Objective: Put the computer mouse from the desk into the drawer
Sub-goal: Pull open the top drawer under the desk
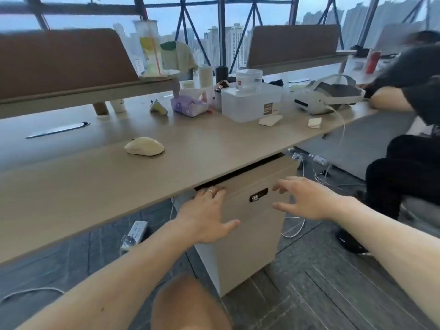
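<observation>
A cream computer mouse point(144, 146) lies on the beige desk point(100, 177), left of centre, untouched. Under the desk edge stands a beige drawer cabinet point(252, 225) with a dark lock plate point(258, 195) on its top drawer front. My left hand point(206, 214), a ring on one finger, has its fingertips at the top left edge of that drawer front, just under the desk edge. My right hand point(307, 198) hovers in front of the cabinet's upper right corner, fingers spread, holding nothing. The drawer looks closed or barely ajar.
At the desk's back are a clear plastic box point(250, 106), a purple tissue pack point(189, 107), a tall drink cup point(150, 48) and a white headset point(331, 95). Another person point(409, 115) sits at the right. A power strip point(138, 231) and cables lie on the floor.
</observation>
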`<act>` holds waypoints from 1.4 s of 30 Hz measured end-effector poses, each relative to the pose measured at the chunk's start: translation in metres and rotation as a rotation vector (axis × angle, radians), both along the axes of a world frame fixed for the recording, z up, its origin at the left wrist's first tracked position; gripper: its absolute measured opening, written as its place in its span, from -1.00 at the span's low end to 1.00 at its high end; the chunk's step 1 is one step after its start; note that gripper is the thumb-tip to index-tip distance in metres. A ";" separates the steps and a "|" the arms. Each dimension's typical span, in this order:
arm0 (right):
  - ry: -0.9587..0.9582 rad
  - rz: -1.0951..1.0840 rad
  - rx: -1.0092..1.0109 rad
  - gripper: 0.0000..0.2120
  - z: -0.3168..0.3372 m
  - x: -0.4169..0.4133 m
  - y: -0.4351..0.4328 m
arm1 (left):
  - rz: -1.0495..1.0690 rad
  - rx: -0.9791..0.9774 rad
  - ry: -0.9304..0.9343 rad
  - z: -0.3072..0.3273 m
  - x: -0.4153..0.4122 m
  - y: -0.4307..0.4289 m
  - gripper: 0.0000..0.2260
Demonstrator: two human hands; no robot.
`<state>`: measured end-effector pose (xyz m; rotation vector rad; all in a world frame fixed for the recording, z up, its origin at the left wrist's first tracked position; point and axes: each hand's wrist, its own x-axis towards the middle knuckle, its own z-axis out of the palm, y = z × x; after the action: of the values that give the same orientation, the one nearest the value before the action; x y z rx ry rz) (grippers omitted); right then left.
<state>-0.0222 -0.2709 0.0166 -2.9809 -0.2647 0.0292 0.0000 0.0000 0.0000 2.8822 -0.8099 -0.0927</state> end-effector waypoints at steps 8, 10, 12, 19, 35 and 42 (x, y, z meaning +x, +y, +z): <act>0.106 -0.211 0.182 -0.70 -0.059 0.051 0.008 | 0.136 -0.124 -0.018 -0.053 0.014 -0.012 -0.13; 0.168 -0.342 0.361 -0.72 -0.078 0.064 0.015 | 0.157 -0.176 -0.087 -0.055 0.008 -0.011 -0.16; 0.305 -0.513 0.666 -0.70 -0.112 0.097 0.023 | 0.160 -0.218 -0.099 -0.071 0.019 -0.011 -0.21; 0.374 -0.792 1.303 -0.76 -0.124 0.104 0.044 | 0.115 -0.197 -0.166 -0.062 0.021 -0.009 -0.36; 0.174 -0.867 1.447 -0.83 -0.133 0.062 0.046 | 0.149 -0.227 -0.179 -0.056 0.022 -0.010 -0.46; 0.152 -0.809 1.390 -0.84 -0.126 -0.001 0.030 | 0.157 -0.205 -0.124 -0.056 0.018 -0.011 -0.38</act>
<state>-0.0234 -0.2404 -0.1096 -1.5083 0.6682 -0.0165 0.0177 -0.0114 -0.0561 2.7644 -0.5713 0.1776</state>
